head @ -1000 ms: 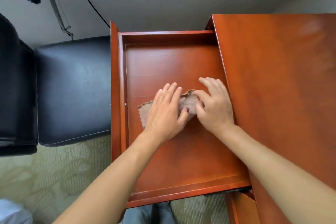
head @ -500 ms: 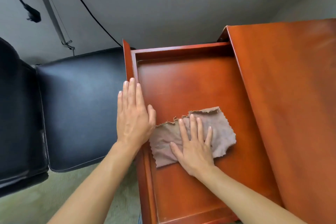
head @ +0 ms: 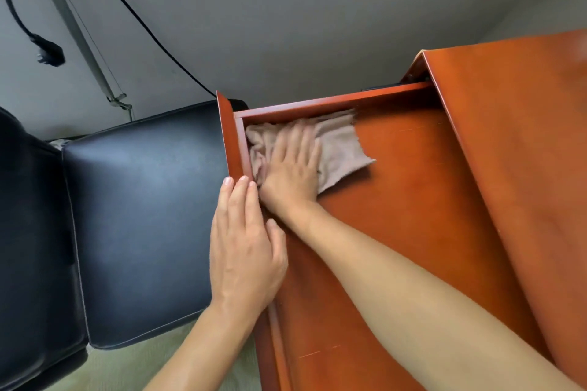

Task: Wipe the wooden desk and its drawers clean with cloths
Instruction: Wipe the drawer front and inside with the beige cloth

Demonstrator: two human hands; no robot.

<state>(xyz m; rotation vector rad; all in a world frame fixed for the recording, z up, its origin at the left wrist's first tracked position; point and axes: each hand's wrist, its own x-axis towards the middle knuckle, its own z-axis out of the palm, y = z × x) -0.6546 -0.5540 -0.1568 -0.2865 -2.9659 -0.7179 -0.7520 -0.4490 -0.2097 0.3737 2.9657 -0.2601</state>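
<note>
Cloth (head: 336, 149) under right hand (head: 293, 168), drawer (head: 397, 200) far-left corner.

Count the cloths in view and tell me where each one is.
1. The beige cloth lies bunched in the open drawer's far left corner, pressed flat under the right hand. Another could be hidden outside the frame.
</note>
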